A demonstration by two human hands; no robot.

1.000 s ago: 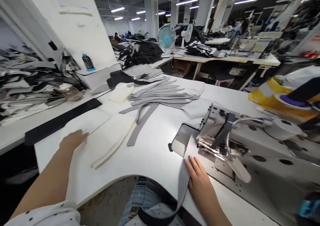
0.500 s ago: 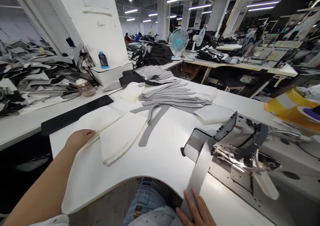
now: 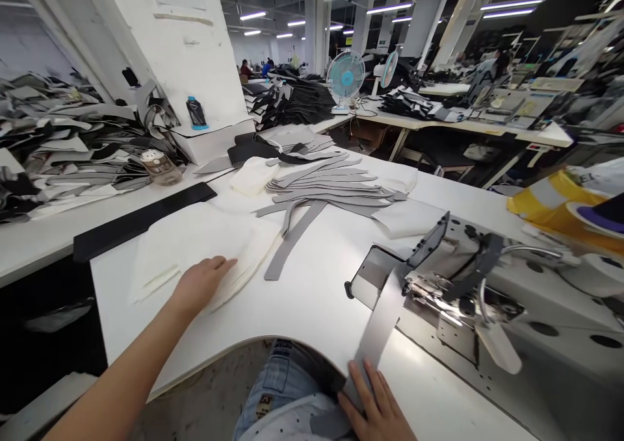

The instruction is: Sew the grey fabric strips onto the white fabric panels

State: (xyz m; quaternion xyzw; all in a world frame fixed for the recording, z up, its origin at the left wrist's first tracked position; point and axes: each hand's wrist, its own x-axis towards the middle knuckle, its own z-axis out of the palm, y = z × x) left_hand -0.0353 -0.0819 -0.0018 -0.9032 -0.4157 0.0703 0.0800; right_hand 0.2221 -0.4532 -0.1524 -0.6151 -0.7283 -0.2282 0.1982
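Observation:
My left hand (image 3: 205, 285) is over a stack of white fabric pieces (image 3: 253, 259) on the left of the table, fingers closed together and seemingly pinching the top piece. More white fabric (image 3: 190, 233) lies beside it. My right hand (image 3: 373, 405) rests flat at the table's front edge, fingers stretched out on a grey fabric strip (image 3: 383, 321). That strip runs up into the sewing machine (image 3: 453, 298), and its near end hangs toward my lap. A pile of grey strips (image 3: 331, 184) lies mid-table, with one strip (image 3: 295, 243) trailing toward me.
A black board-like piece (image 3: 146, 220) lies along the table's left edge. Behind it are a clear jar (image 3: 160, 168), a blue-capped bottle (image 3: 196, 113) and heaps of cut fabric (image 3: 63, 149). A fan (image 3: 346, 76) stands at the back; a yellow bag (image 3: 556, 201) is at right.
My left hand has moved right from the outer edge of the white fabric onto the stack, and a white piece now covers more of it. My right hand stays on the grey strip.

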